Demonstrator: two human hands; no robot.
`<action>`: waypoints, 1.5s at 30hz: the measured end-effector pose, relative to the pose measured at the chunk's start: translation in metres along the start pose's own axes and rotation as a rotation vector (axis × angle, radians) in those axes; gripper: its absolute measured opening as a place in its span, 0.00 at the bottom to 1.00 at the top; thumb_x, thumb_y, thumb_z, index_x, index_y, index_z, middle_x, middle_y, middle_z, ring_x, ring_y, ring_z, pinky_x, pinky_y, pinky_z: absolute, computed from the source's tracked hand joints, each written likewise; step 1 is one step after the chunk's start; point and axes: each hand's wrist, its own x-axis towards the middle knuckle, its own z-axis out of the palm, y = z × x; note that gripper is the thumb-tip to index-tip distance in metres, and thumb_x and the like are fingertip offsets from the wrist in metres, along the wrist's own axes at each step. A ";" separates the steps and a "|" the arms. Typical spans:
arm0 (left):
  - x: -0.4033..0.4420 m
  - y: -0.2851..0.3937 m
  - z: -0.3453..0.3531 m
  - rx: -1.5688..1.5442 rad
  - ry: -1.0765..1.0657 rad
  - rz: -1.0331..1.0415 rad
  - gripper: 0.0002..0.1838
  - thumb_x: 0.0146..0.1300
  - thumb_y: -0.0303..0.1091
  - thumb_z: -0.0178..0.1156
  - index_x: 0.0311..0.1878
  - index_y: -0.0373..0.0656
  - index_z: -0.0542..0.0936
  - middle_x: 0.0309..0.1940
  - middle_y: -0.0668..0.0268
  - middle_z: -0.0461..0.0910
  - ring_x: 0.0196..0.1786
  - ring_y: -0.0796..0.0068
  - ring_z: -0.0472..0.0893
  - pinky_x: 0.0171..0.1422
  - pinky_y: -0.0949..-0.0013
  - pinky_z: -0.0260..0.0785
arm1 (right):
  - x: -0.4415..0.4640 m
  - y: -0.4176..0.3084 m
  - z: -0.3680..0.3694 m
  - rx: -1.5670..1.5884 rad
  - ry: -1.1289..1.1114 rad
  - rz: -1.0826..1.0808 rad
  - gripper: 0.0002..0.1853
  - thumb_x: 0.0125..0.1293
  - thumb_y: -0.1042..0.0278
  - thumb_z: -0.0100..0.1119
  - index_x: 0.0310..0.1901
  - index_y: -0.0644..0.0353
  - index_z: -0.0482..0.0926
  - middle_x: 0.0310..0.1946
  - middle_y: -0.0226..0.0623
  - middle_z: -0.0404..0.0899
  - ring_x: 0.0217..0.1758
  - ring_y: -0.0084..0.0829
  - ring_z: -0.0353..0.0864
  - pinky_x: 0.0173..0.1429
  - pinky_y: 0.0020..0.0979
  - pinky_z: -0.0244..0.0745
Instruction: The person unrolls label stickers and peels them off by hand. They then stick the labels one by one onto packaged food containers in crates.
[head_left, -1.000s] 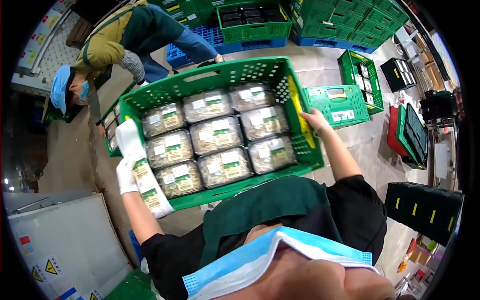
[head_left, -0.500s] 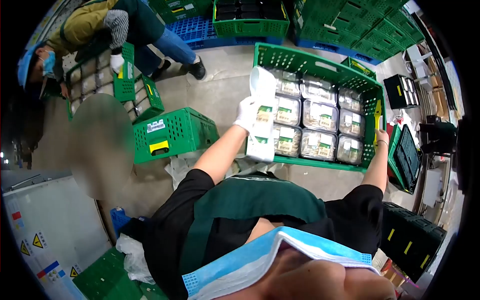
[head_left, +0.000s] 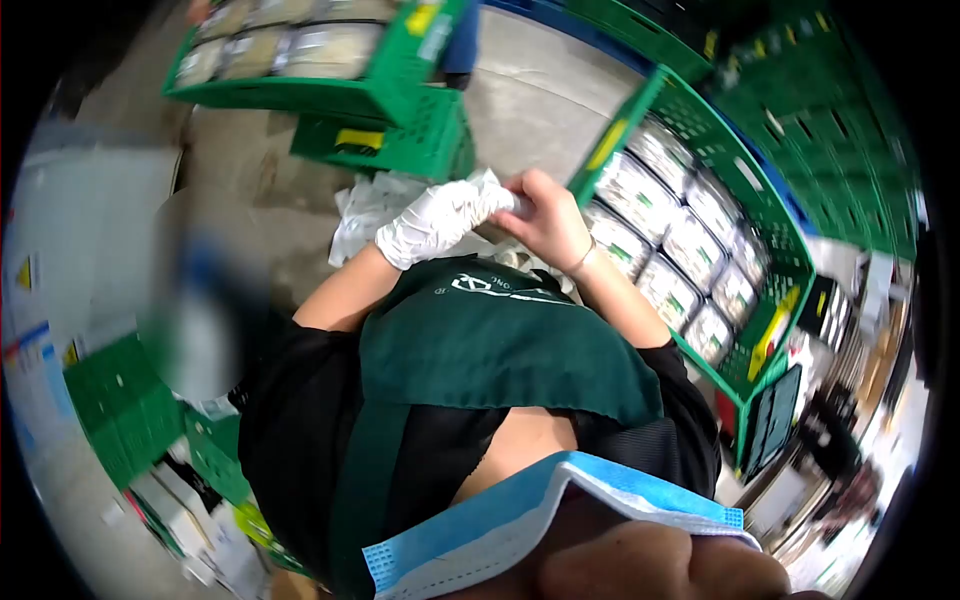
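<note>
In front of my apron my two hands meet. My left hand [head_left: 435, 222] wears a white glove, its fingers pressed together and pointing right; whether they hold anything is hidden. My bare right hand [head_left: 548, 222] is closed, with thumb and fingers pinching the white fingertip end of the glove. To their right is a green crate [head_left: 690, 100], tilted in view, with rows of clear-lidded, labelled food packs [head_left: 692, 245] inside. A yellow strip [head_left: 772, 335] shows at its right end.
At upper left another green crate [head_left: 290, 97] of packs is beside a partly visible person's leg [head_left: 461, 45]. Below it is a green crate [head_left: 425, 135], with crumpled white plastic [head_left: 365, 215] nearby. Stacked green crates [head_left: 815, 130] stand at upper right.
My hands have come together before the apron; the right has left the crate's end. The white roll beside my left hand is out of sight. My view has turned and the packed crate appears further right.
</note>
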 end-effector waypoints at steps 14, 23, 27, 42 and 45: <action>-0.205 -0.088 -0.205 -0.457 0.713 -0.062 0.05 0.53 0.24 0.57 0.23 0.38 0.74 0.17 0.78 0.65 0.21 0.90 0.60 0.25 0.83 0.54 | 0.138 -0.123 0.264 -0.012 -0.541 -0.060 0.09 0.48 0.68 0.62 0.30 0.61 0.75 0.20 0.37 0.74 0.21 0.29 0.74 0.27 0.26 0.68; -0.252 -0.116 -0.330 -0.637 0.614 0.097 0.27 0.51 0.17 0.53 0.56 0.34 0.57 0.54 0.60 0.61 0.46 0.80 0.70 0.47 0.75 0.65 | 0.198 -0.158 0.379 -0.041 -0.577 -0.117 0.07 0.46 0.70 0.61 0.28 0.61 0.76 0.20 0.38 0.75 0.23 0.34 0.76 0.28 0.27 0.70; -0.279 -0.150 -0.345 -0.465 0.702 -0.231 0.07 0.50 0.22 0.58 0.34 0.32 0.74 0.28 0.68 0.75 0.31 0.83 0.73 0.36 0.78 0.66 | 0.272 -0.121 0.369 -0.299 -0.325 -0.083 0.09 0.50 0.67 0.57 0.33 0.61 0.76 0.26 0.39 0.77 0.28 0.36 0.77 0.32 0.29 0.72; -0.234 -0.177 -0.355 -0.581 0.808 -0.117 0.17 0.52 0.21 0.47 0.46 0.37 0.74 0.39 0.58 0.76 0.39 0.75 0.75 0.41 0.77 0.65 | 0.266 -0.094 0.397 -0.136 -0.554 -0.041 0.13 0.50 0.65 0.61 0.36 0.61 0.74 0.26 0.37 0.75 0.30 0.32 0.75 0.35 0.29 0.71; -0.220 -0.178 -0.355 -0.359 0.770 -0.175 0.13 0.51 0.22 0.50 0.41 0.37 0.76 0.33 0.61 0.78 0.35 0.78 0.75 0.38 0.77 0.66 | 0.257 -0.113 0.398 -0.191 -0.552 -0.278 0.11 0.46 0.70 0.63 0.31 0.62 0.75 0.26 0.38 0.75 0.27 0.30 0.75 0.33 0.27 0.71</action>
